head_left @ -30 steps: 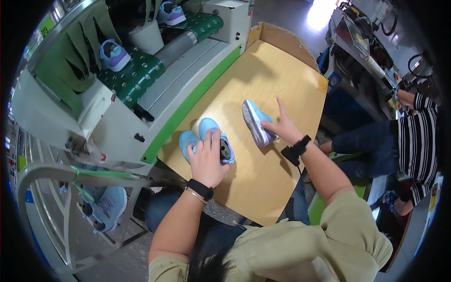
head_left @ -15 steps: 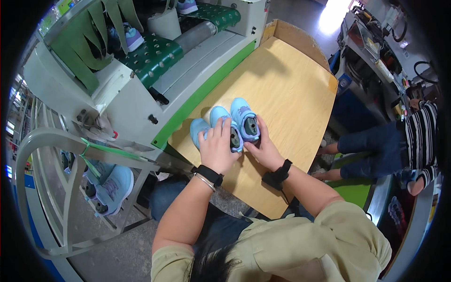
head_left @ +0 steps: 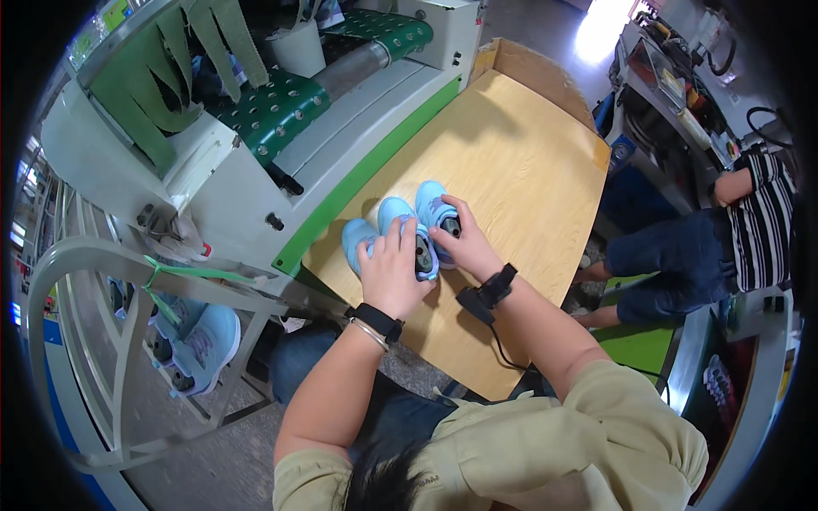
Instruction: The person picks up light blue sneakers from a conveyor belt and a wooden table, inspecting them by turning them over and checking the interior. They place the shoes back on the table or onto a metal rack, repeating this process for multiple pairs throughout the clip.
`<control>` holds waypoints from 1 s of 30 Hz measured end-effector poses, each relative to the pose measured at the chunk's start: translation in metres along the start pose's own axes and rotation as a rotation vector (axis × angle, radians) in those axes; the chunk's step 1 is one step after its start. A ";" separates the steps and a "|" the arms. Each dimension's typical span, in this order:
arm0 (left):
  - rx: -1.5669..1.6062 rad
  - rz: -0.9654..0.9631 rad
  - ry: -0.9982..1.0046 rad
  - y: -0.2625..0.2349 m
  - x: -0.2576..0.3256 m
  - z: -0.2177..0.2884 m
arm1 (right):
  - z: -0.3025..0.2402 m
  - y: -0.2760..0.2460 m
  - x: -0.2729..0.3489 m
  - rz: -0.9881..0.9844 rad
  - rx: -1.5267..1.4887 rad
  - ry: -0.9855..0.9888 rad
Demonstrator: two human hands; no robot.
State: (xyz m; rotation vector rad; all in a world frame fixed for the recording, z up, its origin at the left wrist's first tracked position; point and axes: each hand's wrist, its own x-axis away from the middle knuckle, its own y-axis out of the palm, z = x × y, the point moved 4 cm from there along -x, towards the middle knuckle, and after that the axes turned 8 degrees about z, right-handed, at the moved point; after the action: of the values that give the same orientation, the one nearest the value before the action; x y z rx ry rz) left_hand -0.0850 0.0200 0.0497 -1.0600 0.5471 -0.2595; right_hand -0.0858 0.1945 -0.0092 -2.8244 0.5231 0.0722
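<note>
Three light blue sneakers stand side by side on the wooden table, toes pointing away from me: a left sneaker, a middle sneaker and a right sneaker. Dark shoe lasts show in the openings of the middle and right ones. My left hand is wrapped over the middle sneaker, its thumb side against the left one. Closed round the right sneaker is my right hand, fingers across the upper and thumb by the opening. My hands partly hide the heels.
Left of the wooden table runs a machine with a green perforated conveyor belt and hanging green strips. More blue sneakers lie on a metal rack. A co-worker in a striped top is at the right.
My right hand has shifted from the right sneaker's heel and side up onto its upper. My left hand has barely moved. The sneaker near the hanging strips is now mostly hidden.
</note>
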 end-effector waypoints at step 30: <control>-0.011 0.014 0.021 -0.002 0.000 0.002 | -0.027 -0.007 0.079 0.161 0.211 -0.405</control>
State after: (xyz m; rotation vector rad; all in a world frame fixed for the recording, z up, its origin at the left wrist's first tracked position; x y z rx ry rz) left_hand -0.0840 0.0203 0.0526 -1.0649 0.5757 -0.2558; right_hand -0.0099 0.1666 0.0105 -2.4641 0.6173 0.5708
